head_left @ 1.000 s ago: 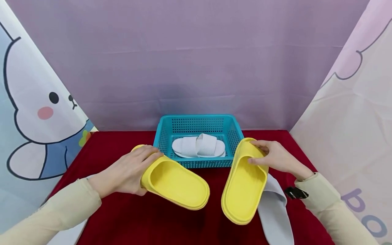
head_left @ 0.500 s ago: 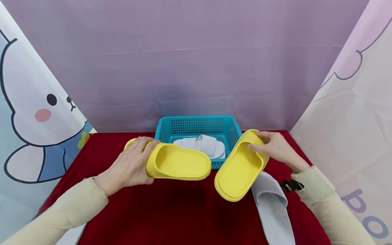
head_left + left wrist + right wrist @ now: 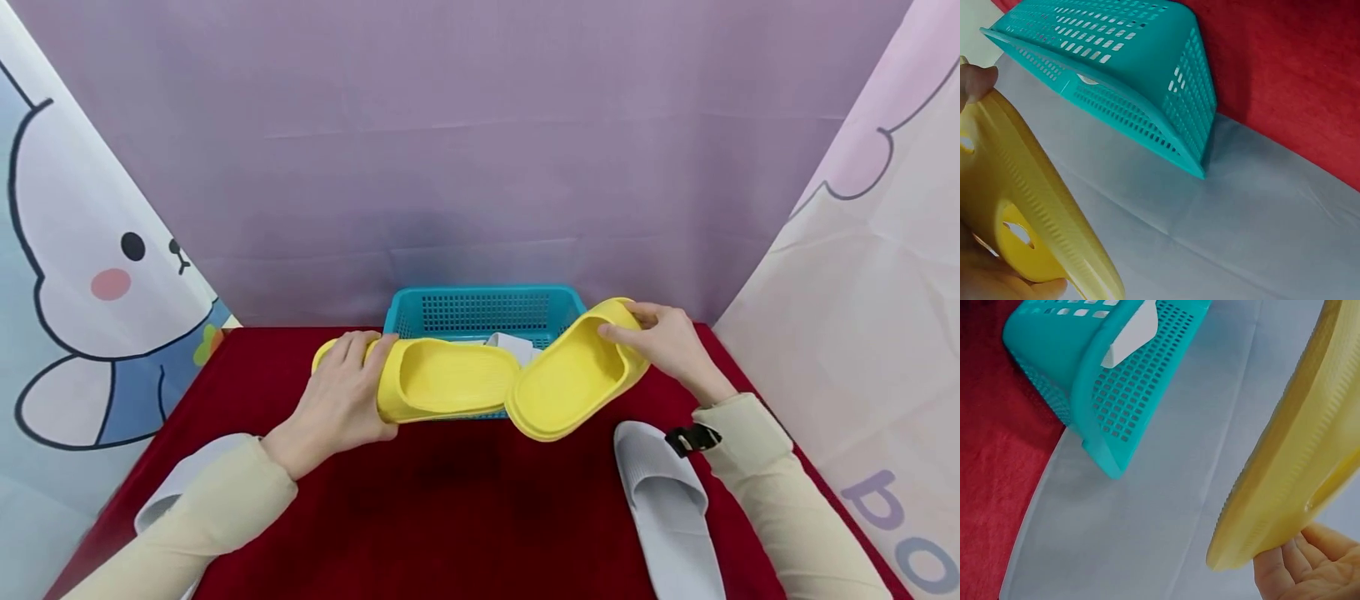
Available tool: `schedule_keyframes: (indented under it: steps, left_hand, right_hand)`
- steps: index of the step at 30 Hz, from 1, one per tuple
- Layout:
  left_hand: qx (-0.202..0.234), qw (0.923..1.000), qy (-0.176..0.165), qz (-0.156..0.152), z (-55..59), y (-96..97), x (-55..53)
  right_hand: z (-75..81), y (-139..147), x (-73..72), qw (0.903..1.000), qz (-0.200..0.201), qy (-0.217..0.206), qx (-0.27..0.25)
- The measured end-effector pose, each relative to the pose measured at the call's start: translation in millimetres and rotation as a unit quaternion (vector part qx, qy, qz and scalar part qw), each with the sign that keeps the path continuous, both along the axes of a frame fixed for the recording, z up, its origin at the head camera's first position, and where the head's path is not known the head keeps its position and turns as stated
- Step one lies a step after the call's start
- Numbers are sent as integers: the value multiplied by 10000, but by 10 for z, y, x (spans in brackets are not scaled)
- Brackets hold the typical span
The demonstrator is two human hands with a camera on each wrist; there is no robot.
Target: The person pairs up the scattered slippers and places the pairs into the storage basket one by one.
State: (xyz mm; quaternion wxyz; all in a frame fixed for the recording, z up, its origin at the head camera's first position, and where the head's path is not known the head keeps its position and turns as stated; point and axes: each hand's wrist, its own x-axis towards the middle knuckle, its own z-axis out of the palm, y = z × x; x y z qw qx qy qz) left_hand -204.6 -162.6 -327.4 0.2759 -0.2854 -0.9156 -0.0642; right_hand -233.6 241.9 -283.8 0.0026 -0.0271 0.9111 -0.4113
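My left hand (image 3: pixel 347 392) grips a yellow slide slipper (image 3: pixel 457 377) by its strap end, the sole end pointing right. In my right hand (image 3: pixel 670 340) a second yellow slipper (image 3: pixel 566 383) is pinched at the strap end, tilted with its other end down to the left. The two slippers' free ends meet or overlap in the head view. Both are held up in front of a teal mesh basket (image 3: pixel 486 310), covering most of its front. Part of a white slipper (image 3: pixel 512 343) shows inside the basket. The left wrist view shows thumb and fingers around the yellow slipper (image 3: pixel 1029 194).
On the red cloth (image 3: pixel 465 517), a grey slipper (image 3: pixel 667 508) lies at the right, near my right forearm. Another pale slipper (image 3: pixel 191 475) lies at the left, partly hidden by my left sleeve. A purple curtain (image 3: pixel 480 150) hangs right behind the basket.
Both hands have raised the yellow slippers and brought them closer together over the basket. The left slipper has turned to nearly level, and more of the white slippers is now covered.
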Motion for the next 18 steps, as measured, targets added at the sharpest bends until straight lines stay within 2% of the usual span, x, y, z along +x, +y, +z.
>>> schedule_keyframes:
  steps: [7, 18]
  left_hand:
    - [180, 9997, 75, 115, -51, 71, -19]
    - [172, 9993, 88, 315, -74, 168, -32]
  right_hand:
    - [-21, -98, -27, 9991, -336, 237, -66]
    - [-62, -254, -52, 9954, -706, 609, -220]
